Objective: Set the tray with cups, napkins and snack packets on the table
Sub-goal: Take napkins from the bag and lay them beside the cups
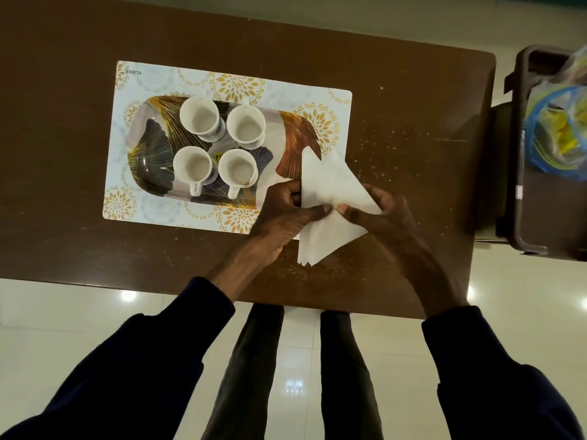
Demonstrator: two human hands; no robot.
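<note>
A patterned tray [149,144] with gold leaf lines lies on a floral placemat [222,81] on the brown table [63,90]. Several white cups [199,115] stand upright on it, all showing no contents. Both hands hold white paper napkins [324,182] folded into a triangle, over the tray's right end. My left hand [286,211] pinches the napkins' left edge. My right hand [381,214] grips their right side, thumbs nearly touching.
A dark brown stool or side table [533,217] stands to the right of the table, carrying clear plastic bags with yellow snack packets [559,134]. Crumbs speckle the tabletop near the napkins. My legs and a glossy tiled floor lie below the near table edge.
</note>
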